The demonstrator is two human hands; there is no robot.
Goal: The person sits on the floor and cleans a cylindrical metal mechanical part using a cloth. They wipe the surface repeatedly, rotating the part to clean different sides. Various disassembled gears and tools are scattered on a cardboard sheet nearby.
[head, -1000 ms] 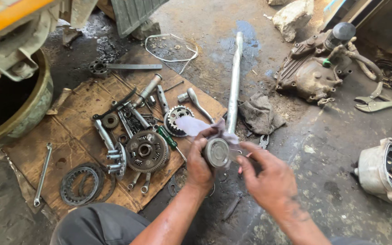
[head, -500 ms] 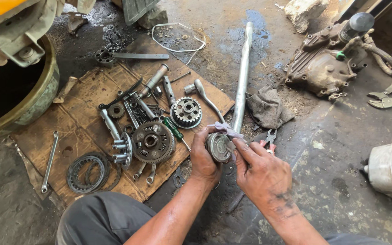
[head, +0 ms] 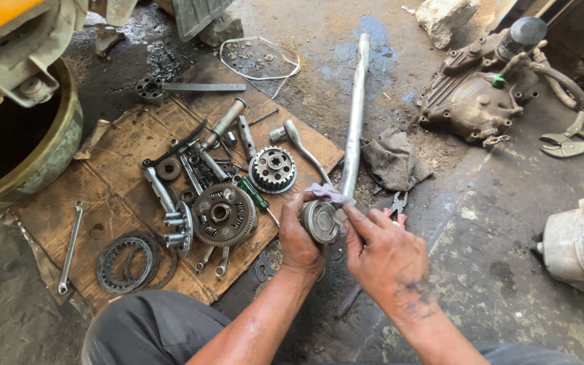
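Here the left hand (head: 299, 240) grips a round metal part (head: 320, 221) — right hand (head: 383, 253) fingers pinch a pale cloth (head: 330, 196) against it.

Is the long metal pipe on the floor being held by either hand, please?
No, the long metal pipe lies untouched on the floor while both hands grip a round metal part.

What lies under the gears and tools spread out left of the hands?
A flattened brown cardboard sheet lies under the large gear, the small sprocket and the ring plates, on the stained concrete floor. The parts hide the cardboard directly beneath them.
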